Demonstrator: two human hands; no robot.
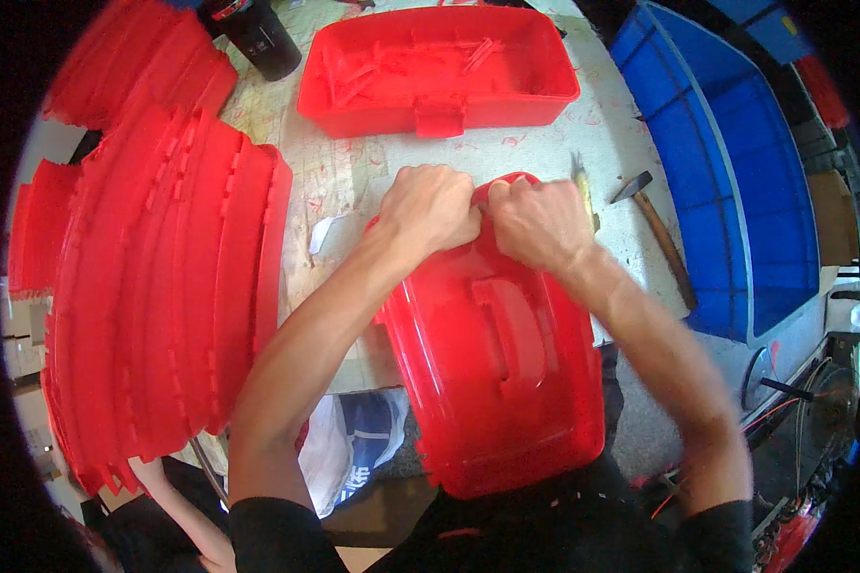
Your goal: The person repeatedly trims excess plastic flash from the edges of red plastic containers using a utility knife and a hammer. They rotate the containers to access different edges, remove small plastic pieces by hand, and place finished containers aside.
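A glossy red plastic lid (459, 382) with a raised, curved handle part in its middle lies tilted between my forearms, its near end against my body. My left hand (430, 205) is closed over the lid's far end. Close beside it, my right hand (540, 218) is closed on the same end; fingertips of both hands are hidden underneath. Beyond my hands stands a red plastic box (440, 119) with a latch on its front and several thin red pieces inside.
Tall stacks of red plastic parts (153, 286) crowd the left. A hammer (661, 234) and a pointed yellowish tool (583, 191) lie right of my hands, near a blue crate (712, 181). A black cup (258, 38) stands far left. Another person's arm (186, 511) shows lower left.
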